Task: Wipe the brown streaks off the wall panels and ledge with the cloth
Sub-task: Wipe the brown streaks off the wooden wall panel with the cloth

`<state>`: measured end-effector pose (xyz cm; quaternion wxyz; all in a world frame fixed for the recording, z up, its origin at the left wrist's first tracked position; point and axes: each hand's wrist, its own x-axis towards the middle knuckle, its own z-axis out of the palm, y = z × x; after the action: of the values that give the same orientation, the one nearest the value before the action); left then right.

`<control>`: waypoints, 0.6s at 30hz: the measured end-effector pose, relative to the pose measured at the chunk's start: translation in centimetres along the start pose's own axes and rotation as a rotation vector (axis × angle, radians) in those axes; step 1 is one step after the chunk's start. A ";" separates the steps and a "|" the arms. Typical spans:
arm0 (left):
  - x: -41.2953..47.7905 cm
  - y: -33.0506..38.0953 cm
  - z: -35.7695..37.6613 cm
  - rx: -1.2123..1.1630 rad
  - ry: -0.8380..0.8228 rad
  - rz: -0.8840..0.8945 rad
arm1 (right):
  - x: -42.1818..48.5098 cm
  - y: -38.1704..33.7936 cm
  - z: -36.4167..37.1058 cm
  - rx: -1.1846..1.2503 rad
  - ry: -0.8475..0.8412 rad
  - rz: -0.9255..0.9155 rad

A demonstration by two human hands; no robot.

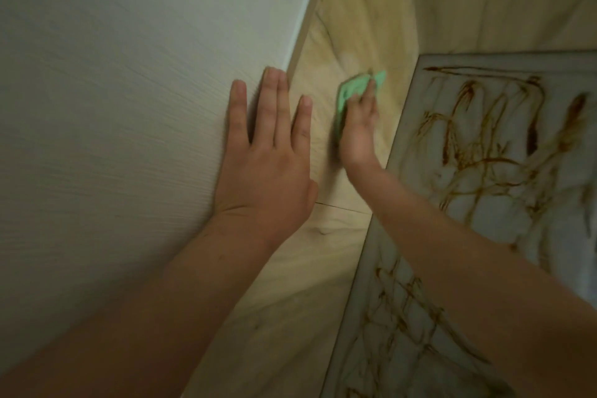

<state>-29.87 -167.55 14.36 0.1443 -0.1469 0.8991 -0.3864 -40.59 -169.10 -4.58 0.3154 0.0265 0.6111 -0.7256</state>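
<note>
**Cloth on the wood-grain panel, streaked surface waiting at the right**

The right hand (358,129) presses the green cloth (350,90) flat against the light wood-grain panel (349,25). Its fingers are stretched over the bunched fabric rather than curled round it. The thumb is hidden, and the hand is blurred. The left hand (265,168) lies spread on the white textured panel (129,90) just beside the corner edge. Its fingers are straight and slightly apart, it holds nothing, and it seems to serve as a brace.

The heavy brown streaks (484,152) cover the pale marbled surface (549,203) with the grey border, to the right of the cloth and apart from it. The wood-grain panel around the cloth looks nearly free of marks, so most of the work appears to lie on that marbled surface.

To do this step well:
- Keep the palm's weight over the cloth so that the whole pad bears on the panel.
- Work in overlapping passes toward the corner.
- Refold the cloth to a clean face before moving on to the thick streaks, which will likely smear if dragged.
- Run a cloth edge along the panel seam (342,207) and the grey border, where residue could lodge.

No brand, label or writing can be read anywhere in view.
</note>
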 end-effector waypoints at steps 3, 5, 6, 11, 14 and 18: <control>0.1 0.1 -0.2 -0.002 -0.004 -0.003 | -2.4 0.9 -0.3 -0.099 -0.056 -0.315; 0.2 0.1 -0.2 0.000 -0.013 -0.005 | 0.0 2.9 -0.9 -0.106 0.038 -0.144; 0.2 0.2 -0.1 -0.001 -0.009 -0.002 | 1.2 3.4 -1.2 -0.085 0.077 0.049; 0.1 -0.1 -0.3 -0.016 -0.017 0.003 | -1.3 -0.8 -1.2 -0.143 -0.125 0.002; 0.1 -0.2 -0.7 -0.049 -0.013 0.007 | -2.7 -5.6 -1.0 -0.237 -0.280 -0.442; 0.1 -0.5 -0.9 -0.121 -0.019 0.013 | 3.4 -11.0 -0.1 -0.300 -0.170 -0.467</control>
<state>-30.21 -167.33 15.26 0.1461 -0.1531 0.9202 -0.3292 -48.74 -169.83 3.56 0.1901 -0.2229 0.6725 -0.6797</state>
